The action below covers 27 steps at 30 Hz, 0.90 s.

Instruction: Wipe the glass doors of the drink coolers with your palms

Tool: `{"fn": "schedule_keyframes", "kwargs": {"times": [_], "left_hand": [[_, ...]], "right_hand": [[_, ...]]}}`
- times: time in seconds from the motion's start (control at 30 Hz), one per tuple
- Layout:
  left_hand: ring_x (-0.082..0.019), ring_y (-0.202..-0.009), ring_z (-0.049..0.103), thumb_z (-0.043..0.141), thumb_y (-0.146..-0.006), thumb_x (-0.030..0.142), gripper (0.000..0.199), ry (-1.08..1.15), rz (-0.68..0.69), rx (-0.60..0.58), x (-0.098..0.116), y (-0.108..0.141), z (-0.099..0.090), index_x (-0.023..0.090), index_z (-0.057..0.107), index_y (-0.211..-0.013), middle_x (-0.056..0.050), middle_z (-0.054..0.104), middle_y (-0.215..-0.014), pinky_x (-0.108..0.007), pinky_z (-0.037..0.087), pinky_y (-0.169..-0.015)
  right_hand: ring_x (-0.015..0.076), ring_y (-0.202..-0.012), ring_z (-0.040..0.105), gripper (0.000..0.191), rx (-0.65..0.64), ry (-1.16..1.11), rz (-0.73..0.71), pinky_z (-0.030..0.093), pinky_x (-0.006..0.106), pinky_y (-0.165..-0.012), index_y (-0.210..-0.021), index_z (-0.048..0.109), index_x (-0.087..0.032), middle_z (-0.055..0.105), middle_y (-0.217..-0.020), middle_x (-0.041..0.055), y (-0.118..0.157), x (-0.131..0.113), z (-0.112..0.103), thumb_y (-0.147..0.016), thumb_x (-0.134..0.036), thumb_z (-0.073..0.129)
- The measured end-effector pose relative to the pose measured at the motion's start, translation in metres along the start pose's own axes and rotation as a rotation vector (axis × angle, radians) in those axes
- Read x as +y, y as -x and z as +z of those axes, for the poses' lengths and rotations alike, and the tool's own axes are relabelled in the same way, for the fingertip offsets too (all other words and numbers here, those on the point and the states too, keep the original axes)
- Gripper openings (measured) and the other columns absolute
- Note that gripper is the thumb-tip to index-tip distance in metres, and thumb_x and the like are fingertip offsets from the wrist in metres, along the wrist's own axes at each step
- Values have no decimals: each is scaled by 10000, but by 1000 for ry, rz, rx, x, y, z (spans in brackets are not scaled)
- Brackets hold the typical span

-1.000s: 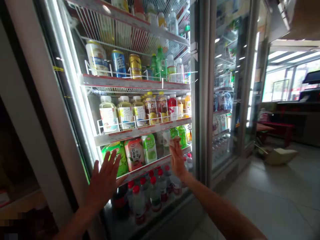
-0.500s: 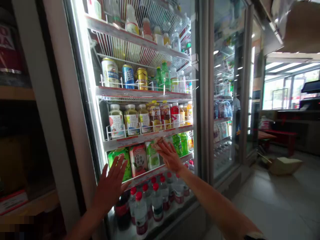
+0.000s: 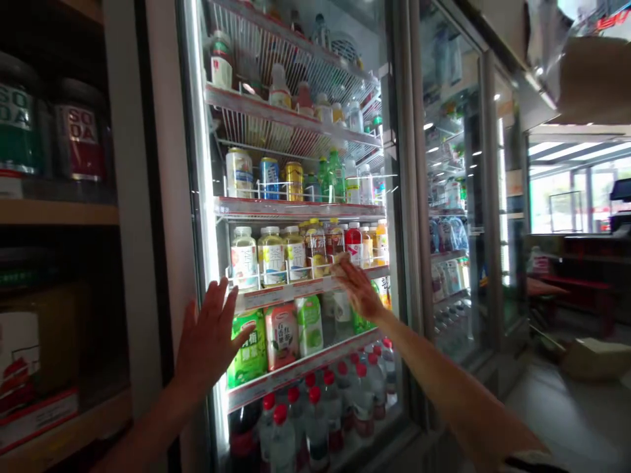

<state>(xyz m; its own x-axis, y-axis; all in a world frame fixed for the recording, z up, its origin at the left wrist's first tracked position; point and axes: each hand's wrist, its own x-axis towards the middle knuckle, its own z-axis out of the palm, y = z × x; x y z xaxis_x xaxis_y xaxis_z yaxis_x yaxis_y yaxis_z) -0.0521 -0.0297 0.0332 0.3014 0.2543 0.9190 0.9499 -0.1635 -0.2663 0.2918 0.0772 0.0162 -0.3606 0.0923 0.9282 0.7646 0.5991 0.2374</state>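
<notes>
My right hand [image 3: 363, 292] is pressed toward the glass door of a lit drinks fridge [image 3: 405, 230], fingers stretched over a small pale brownish cloth [image 3: 340, 265]. Only part of the cloth shows at the fingertips. It lies in front of the shelf with the juice and tea bottles. My left hand [image 3: 210, 335] is raised with fingers apart, holding nothing, by the left edge of the glass. Whether it touches the door I cannot tell. Close to it, behind the glass, stands a green drink carton [image 3: 249, 348], with a pink carton [image 3: 282, 336] beside it.
Inside the fridge, several red-capped water bottles [image 3: 315, 427] fill the bottom, and cans [image 3: 269, 179] stand higher up. A wooden shelf [image 3: 59, 211] with soda containers is at the left. More glass-door fridges [image 3: 451, 263] continue rightward, and a cardboard box [image 3: 596, 358] lies on the floor.
My right hand has moved with the cloth slightly up and to the right across the glass. The left hand stays open near the door's left side. The view has shifted leftward and up.
</notes>
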Motion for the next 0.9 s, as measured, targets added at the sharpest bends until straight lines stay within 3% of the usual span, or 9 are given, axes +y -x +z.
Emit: {"fn": "schedule_keyframes", "kwargs": {"times": [0.1, 0.17, 0.27, 0.37, 0.43, 0.6, 0.63, 0.7, 0.9], "left_hand": [[-301, -1408, 193, 331, -909, 455, 690, 9, 10, 35, 1, 5, 4, 197, 32, -1475, -147, 210, -1529, -547, 159, -1117], [-299, -1410, 187, 345, -904, 452, 699, 14, 14, 44, 2, 8, 7, 199, 33, -1476, -141, 211, -1529, -543, 164, -1117], [-296, -1410, 190, 357, -899, 453, 714, 6, 10, 50, 4, 8, 8, 198, 22, -1476, -144, 221, -1526, -536, 177, -1114], [-299, -1394, 240, 375, -891, 456, 719, -8, 12, 68, 3, 5, 4, 196, 47, -1476, -156, 283, -1500, -524, 189, -1110], [-302, -1365, 304, 388, -882, 468, 716, -14, 11, 66, -1, 1, 0, 186, 96, -1472, -164, 345, -1468, -513, 201, -1106], [-306, -1349, 334, 372, -869, 504, 699, -43, -10, 31, -16, -5, -4, 137, 209, -1441, -178, 365, -1454, -513, 192, -1105], [-306, -1357, 321, 362, -872, 502, 691, -52, -3, 33, -18, -5, -3, 128, 219, -1436, -183, 354, -1459, -516, 187, -1106], [-309, -1367, 302, 344, -879, 498, 679, -65, 22, 40, -19, -4, -1, 113, 236, -1428, -194, 342, -1462, -521, 188, -1103], [-299, -1369, 300, 337, -880, 507, 702, -19, -8, 56, -18, -6, -2, 137, 166, -1452, -186, 339, -1466, -539, 157, -1113]], "right_hand": [[204, -1384, 298, 422, 269, 30, 265, 339, 450, -1101, -1309, 506, -210, 356, -1484, 73, -13, 57, -13, -915, -191, 355], [210, -1411, 227, 461, 373, 40, 343, 315, 484, -1111, -1378, 415, -184, 288, -1513, 93, -28, 68, -13, -937, -189, 283], [192, -1423, 184, 497, 385, 32, 312, 277, 499, -1132, -1421, 343, -238, 298, -1513, 52, -47, 33, 2, -937, -164, 256], [196, -1423, 185, 546, 153, -2, 26, 259, 490, -1142, -1434, 313, -287, 316, -1507, 13, -54, -20, 16, -912, -127, 315], [198, -1420, 196, 584, 25, -6, -125, 246, 485, -1146, -1446, 278, -306, 315, -1508, 3, -57, -32, 15, -899, -110, 332], [222, -1417, 203, 607, 374, 39, 346, 282, 513, -1121, -1484, 165, -235, 276, -1521, 57, -89, -1, 2, -901, -111, 283], [224, -1424, 177, 614, 391, 35, 367, 275, 509, -1127, -1484, 166, -224, 251, -1531, 51, -99, -3, 3, -893, -102, 282], [211, -1435, 126, 647, 315, 23, 252, 249, 475, -1150, -1482, 181, -219, 218, -1543, 20, -115, -27, 9, -864, -70, 300], [183, -1443, 46, 667, -50, 47, -199, 186, 397, -1176, -1457, 269, -204, 253, -1533, -11, -137, -146, 27, -818, -71, 408]]}}
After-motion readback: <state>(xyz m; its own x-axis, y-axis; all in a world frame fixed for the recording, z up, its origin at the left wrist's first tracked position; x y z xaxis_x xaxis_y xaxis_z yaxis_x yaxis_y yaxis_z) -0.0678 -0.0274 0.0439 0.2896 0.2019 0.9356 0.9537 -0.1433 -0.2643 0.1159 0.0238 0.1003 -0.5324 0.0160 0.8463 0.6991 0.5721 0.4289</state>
